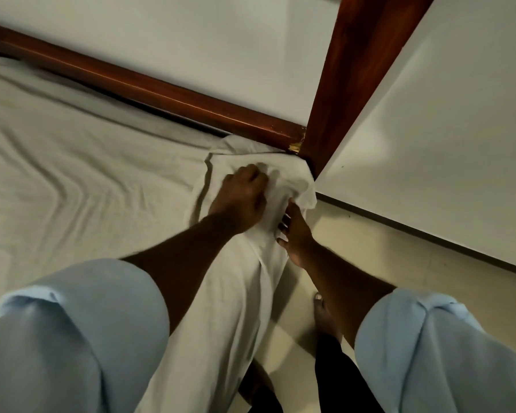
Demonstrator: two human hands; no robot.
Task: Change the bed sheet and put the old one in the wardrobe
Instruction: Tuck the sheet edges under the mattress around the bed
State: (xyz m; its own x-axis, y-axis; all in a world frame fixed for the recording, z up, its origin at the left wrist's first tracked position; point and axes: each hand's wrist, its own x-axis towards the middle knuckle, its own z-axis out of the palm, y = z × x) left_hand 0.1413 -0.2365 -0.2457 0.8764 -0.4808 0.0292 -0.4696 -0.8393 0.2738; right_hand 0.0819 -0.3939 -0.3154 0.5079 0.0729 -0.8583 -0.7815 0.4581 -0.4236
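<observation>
The wrinkled white bed sheet (72, 174) lies across the mattress and bunches at the corner, right against the foot of the dark red-brown wooden bedpost (355, 84). Just left of the post's base, the left hand (240, 198) is fisted around the bunched cloth. The right hand (295, 231), close beside it, pinches the sheet's hanging edge. Right of the post, pale tiled floor (399, 263) runs open along the white wall (459, 129).

The single head view looks steeply down, close over the bed corner (280, 150).
</observation>
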